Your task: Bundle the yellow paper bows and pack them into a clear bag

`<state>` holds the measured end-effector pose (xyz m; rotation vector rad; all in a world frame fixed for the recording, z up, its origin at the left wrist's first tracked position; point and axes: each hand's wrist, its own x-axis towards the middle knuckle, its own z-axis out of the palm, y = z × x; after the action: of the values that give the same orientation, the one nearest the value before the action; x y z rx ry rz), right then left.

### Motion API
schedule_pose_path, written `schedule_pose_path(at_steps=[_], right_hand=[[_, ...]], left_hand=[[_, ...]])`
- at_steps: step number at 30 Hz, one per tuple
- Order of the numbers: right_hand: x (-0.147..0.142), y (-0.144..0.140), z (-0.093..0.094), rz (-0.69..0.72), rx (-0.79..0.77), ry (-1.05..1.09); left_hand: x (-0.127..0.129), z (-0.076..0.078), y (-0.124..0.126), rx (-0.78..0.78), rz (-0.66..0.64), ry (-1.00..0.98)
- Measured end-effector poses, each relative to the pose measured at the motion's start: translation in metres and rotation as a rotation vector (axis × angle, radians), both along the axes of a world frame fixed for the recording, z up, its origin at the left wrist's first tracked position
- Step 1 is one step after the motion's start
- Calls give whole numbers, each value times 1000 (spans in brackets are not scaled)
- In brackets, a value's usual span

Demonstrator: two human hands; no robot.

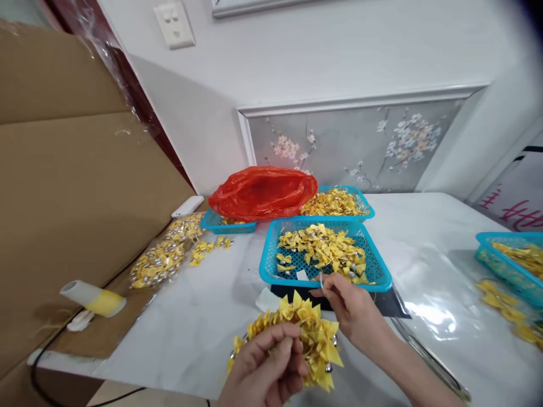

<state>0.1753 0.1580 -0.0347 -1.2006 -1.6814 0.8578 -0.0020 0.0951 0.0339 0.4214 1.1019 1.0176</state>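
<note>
My left hand (pixel 271 367) is closed, thumb against the fingertips, at the bottom middle. Around and behind it bunches a thick cluster of yellow ribbon bows with small silver bells (pixel 316 339), which it grips; the exact spot under the fingers is hidden. My right hand (pixel 350 314) has its fingers pinched together at the near rim of a blue plastic basket (pixel 265 265). A thin white band shows at those fingers, but what they hold, if anything, is too small to tell. Loose yellow bows (pixel 322 246) lie heaped in that basket, beside a small white tag (pixel 302 275).
Behind stands another blue basket of bows (pixel 365 203), with a red plastic bag (pixel 263 195) beside it. A bagged pile of bows (pixel 159 260) and a tape roll-like tube (pixel 94 298) lie left. Right are a blue basket (pixel 492 254) and long metal tweezers (pixel 432 356).
</note>
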Motion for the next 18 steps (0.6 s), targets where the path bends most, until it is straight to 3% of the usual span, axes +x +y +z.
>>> schedule_pose_path(at_steps=[5, 11, 18], right_hand=[[1, 23, -3, -62, 4, 1], [12, 44, 9, -45, 5, 17], [60, 17, 30, -84, -57, 138]], left_hand=[[18, -2, 18, 43, -35, 2], [27, -5, 27, 61, -85, -2], [34, -10, 30, 31, -92, 9]])
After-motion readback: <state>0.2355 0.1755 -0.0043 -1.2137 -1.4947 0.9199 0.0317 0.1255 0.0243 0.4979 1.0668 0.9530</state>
